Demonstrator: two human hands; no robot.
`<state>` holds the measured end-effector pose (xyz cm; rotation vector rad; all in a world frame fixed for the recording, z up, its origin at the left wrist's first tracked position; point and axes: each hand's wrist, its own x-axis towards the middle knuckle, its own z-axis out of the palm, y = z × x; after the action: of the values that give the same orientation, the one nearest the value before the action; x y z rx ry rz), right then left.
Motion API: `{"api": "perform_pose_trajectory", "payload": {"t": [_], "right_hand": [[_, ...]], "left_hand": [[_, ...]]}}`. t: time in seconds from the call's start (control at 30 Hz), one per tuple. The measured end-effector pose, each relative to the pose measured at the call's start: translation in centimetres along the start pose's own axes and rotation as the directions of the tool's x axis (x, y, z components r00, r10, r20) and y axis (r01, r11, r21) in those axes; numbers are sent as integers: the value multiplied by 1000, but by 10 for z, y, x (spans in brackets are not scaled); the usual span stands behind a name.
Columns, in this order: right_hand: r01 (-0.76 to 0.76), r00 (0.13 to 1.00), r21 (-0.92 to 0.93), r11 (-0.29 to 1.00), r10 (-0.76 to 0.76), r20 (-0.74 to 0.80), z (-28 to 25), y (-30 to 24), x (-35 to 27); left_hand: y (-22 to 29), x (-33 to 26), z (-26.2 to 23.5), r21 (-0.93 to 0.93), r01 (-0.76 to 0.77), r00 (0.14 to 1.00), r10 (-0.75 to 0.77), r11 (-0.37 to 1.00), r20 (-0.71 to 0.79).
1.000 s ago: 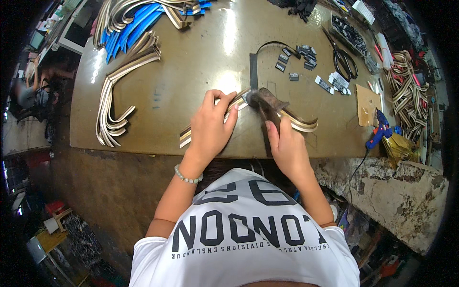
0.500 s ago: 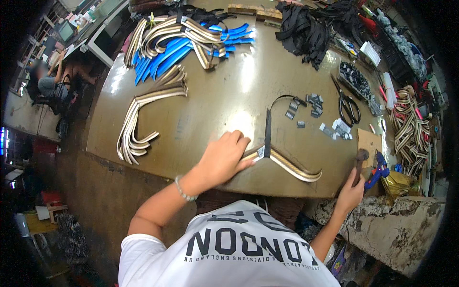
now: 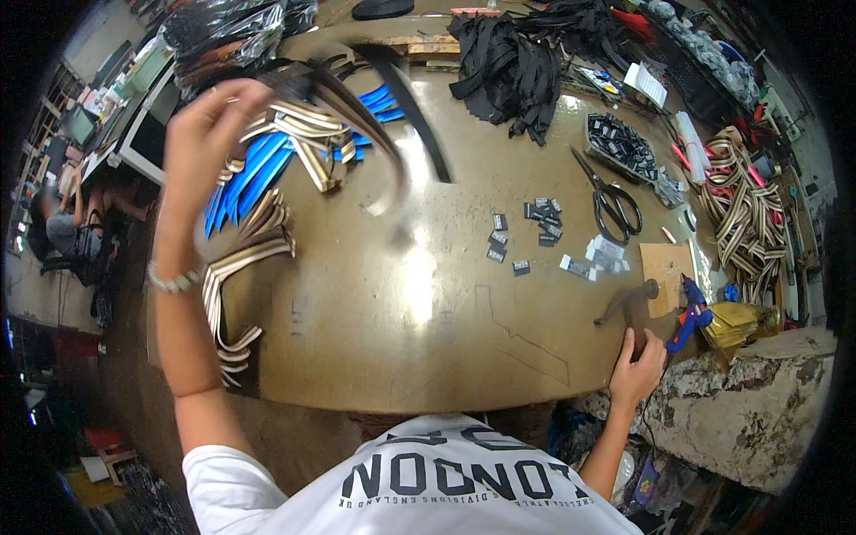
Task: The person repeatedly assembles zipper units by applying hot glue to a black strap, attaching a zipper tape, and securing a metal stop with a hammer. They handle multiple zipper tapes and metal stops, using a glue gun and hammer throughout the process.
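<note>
My left hand (image 3: 218, 120) is raised at the far left, fingers closed on one end of a brown-and-cream striped strap (image 3: 361, 116). A black band (image 3: 415, 107) swings with it; both are smeared by motion. Beneath them lies a pile of similar striped straps (image 3: 312, 160) on blue strips (image 3: 250, 178). Close to the front right edge, my right hand (image 3: 637, 370) is closed around the handle of a dark hammer (image 3: 635, 308), its head low over the table. Just right of it lies a blue glue gun (image 3: 691, 316).
On the table (image 3: 383, 312) are more striped straps (image 3: 214, 294), small black labels (image 3: 544, 218), pale labels (image 3: 606, 254), black scissors (image 3: 611, 205), a tray of black pieces (image 3: 620, 147) and black strips (image 3: 508, 76). A pencilled outline (image 3: 522, 339) marks the front. Another person (image 3: 67, 218) sits far left.
My left hand has carried the striped strap with its black band from the table's front up to the far-left pile. The hammer has moved slightly left with my right hand.
</note>
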<state>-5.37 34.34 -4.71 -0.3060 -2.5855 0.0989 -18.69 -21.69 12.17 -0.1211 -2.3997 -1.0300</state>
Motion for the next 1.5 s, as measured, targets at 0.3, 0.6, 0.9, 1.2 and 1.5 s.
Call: {"api": "perform_pose_trajectory", "payload": {"t": [0.3, 0.6, 0.9, 1.2, 1.5], "right_hand": [[-16, 1000, 17, 1000, 16, 8, 1, -7, 7], [-19, 1000, 68, 998, 20, -12, -3, -10, 10], [-42, 995, 57, 998, 36, 92, -3, -6, 12], [139, 933, 763, 631, -341, 112, -21, -127, -13], [-986, 135, 154, -62, -840, 525, 51, -231, 3]], "left_hand": [[-111, 113, 21, 831, -59, 892, 403, 553, -205], [-34, 132, 302, 614, -273, 935, 55, 741, 350], [-30, 111, 262, -114, 95, 988, -79, 989, 135], [29, -88, 201, -569, 630, 776, -468, 528, 424], [76, -212, 138, -539, 592, 799, -520, 599, 301]]}}
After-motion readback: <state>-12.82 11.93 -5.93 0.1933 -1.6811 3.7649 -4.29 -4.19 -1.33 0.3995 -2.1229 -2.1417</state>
